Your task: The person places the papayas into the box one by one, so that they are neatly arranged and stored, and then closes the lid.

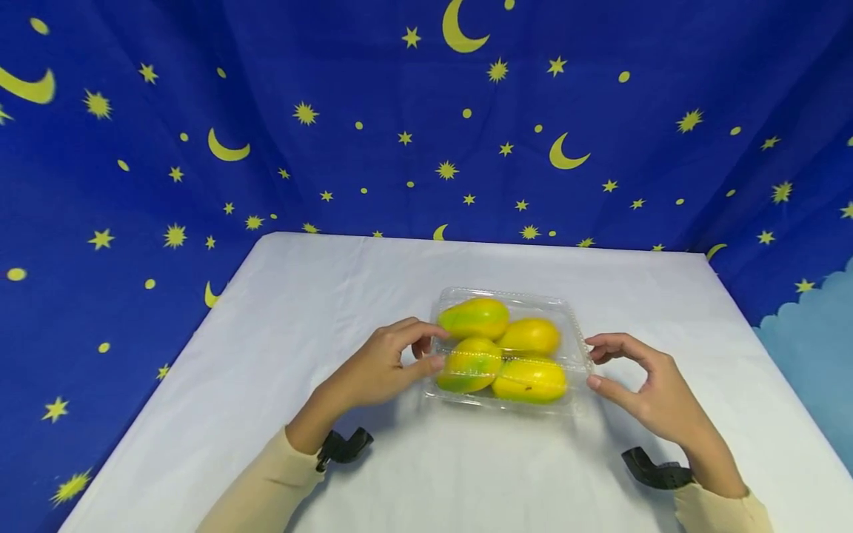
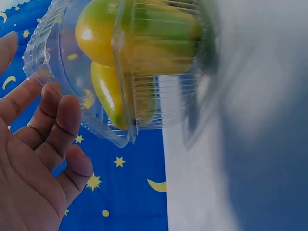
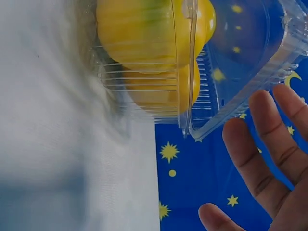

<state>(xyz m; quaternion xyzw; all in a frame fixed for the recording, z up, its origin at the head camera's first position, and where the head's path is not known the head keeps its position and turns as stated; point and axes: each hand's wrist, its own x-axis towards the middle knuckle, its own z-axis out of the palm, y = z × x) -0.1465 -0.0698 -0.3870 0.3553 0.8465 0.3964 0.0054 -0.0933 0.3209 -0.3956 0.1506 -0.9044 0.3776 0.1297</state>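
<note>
A clear plastic clamshell box point(image 1: 503, 406) holds several yellow-green mangoes point(image 1: 529, 381). Its lid point(image 2: 53, 48) stands partly raised at the front, with the hinge on the far side. At the lid's left edge is my left hand point(image 1: 386, 363), index finger and thumb spread apart, fingertips right at the beaded rim; its other fingers bend loosely beneath the lid in the left wrist view. On the opposite side, my right hand point(image 1: 656, 389) has its thumb and fingers spaced apart beside the right rim. The right wrist view shows the fingertips point(image 3: 264, 108) close to the lid's edge.
The box rests on a white-covered table point(image 1: 320, 296). Behind the table and along its sides hangs a blue cloth point(image 1: 373, 163) with yellow moons and stars. A black wrist mount point(image 1: 343, 448) sits on the left forearm, another mount point(image 1: 656, 470) on the right.
</note>
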